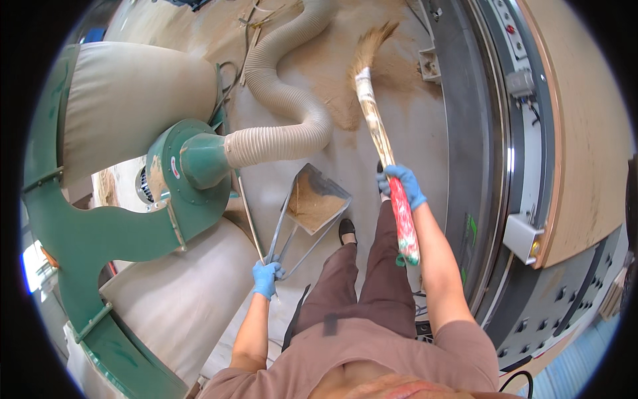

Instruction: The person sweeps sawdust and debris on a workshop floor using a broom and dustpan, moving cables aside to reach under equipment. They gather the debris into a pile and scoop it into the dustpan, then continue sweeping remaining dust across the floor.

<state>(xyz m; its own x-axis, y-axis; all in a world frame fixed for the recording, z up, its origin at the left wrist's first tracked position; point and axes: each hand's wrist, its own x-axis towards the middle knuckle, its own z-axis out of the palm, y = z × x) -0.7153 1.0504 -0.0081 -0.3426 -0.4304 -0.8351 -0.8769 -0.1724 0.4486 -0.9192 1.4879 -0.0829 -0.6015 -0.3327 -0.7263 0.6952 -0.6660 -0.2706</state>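
My left hand (pixel 266 278), in a blue glove, is closed round the handle of a long-handled dustpan. The grey dustpan (pixel 327 185) hangs ahead of my feet, its pan holding a heap of sawdust (pixel 312 207). In a matching glove, my right hand (pixel 405 186) grips a straw broom (pixel 377 130) by its handle, just above the red wrapped end. The broom's bristles (pixel 371 50) point away from me, over or near sawdust (pixel 345 110) spread on the floor. Whether the bristles touch the floor I cannot tell.
A green dust collector (pixel 193 159) with pale cloth bags (pixel 143 106) stands on the left. From it a ribbed hose (pixel 286 73) winds across the floor. Along the right runs a large machine (pixel 475 153) with a wooden panel (pixel 585 126). Thin wood strips (pixel 251 50) lie far ahead.
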